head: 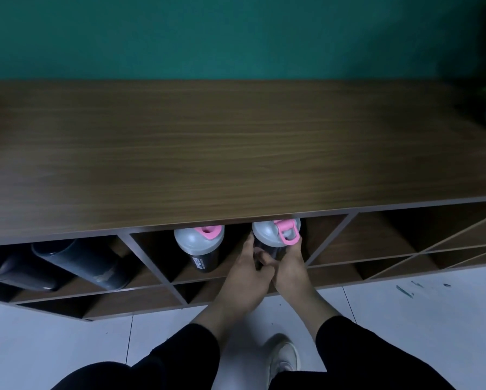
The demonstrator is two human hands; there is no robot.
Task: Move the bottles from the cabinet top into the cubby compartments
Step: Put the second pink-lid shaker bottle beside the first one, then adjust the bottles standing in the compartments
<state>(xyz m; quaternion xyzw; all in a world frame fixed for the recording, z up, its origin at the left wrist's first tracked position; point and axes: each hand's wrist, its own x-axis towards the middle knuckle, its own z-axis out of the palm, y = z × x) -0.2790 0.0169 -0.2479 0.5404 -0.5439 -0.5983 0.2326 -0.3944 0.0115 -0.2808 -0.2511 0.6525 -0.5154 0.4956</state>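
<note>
The wooden cabinet top [236,142] spans the view, with cubby compartments [331,249] below its near edge. Dark bottles [81,263] lie in the left cubby. In the middle cubby one shaker bottle [199,246] stands; right of it, the left hand [247,268] and right hand [289,266] together clasp a second shaker bottle [275,235].

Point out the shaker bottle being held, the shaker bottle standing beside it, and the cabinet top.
Held shaker bottle [270,233]: head view, on its grey lid.
Standing shaker bottle [192,240]: head view, on its grey lid.
Cabinet top [208,142]: head view, on the bare wood surface.
</note>
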